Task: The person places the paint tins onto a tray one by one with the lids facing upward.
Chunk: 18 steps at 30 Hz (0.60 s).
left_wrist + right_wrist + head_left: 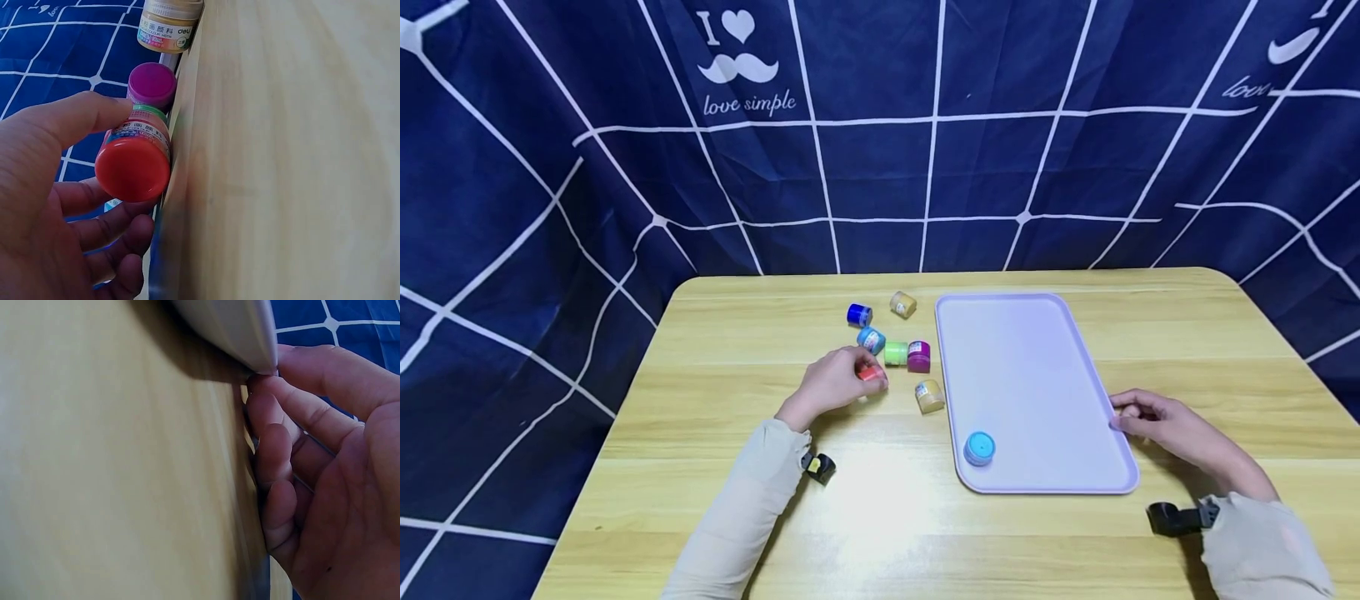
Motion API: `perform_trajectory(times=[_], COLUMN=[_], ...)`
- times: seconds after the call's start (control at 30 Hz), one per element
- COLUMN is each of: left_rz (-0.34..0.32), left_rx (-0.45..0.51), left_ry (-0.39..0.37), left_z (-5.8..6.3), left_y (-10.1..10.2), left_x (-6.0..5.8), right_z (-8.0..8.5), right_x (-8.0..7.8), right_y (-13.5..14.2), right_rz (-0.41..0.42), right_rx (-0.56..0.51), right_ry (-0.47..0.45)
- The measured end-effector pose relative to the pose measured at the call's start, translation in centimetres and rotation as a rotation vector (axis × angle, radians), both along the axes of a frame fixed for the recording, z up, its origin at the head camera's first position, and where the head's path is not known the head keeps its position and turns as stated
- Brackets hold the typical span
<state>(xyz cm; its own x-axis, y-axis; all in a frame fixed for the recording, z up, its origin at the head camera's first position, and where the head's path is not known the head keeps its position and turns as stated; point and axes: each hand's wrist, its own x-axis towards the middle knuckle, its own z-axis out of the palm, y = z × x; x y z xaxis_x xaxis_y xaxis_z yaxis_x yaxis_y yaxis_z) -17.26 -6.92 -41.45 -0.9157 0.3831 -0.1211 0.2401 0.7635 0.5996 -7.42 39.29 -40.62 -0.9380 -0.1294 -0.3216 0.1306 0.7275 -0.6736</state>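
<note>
My left hand holds a small red paint jar between thumb and fingers, low over the wooden table. The jar's red base faces the camera in the left wrist view. Just beyond it lie a light green jar, a purple jar and a light blue jar. At the right, my right hand pinches the rim of a lavender tray, thumb above and a fingertip beneath the edge. A turquoise paint jar stands in the tray's near left corner.
A dark blue jar and a yellowish jar lie farther back on the table. Another yellowish jar lies beside the tray's left rim. A blue curtain with white lines hangs behind the table.
</note>
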Motion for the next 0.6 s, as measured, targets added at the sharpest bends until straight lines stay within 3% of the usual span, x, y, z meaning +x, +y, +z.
perform_trajectory(times=[0.2, 0.6], left_rz=[-0.004, 0.053], left_rx=[0.018, 0.129], left_ry=[-0.005, 0.02], left_z=[0.2, 1.2], left_y=[0.1, -0.6], left_x=[-0.1, 0.0], right_z=[0.0, -0.2], right_x=[-0.2, -0.3], right_y=[0.2, 0.1], right_rz=[-0.002, -0.003], right_rx=[0.0, 0.018], right_ry=[0.008, -0.002])
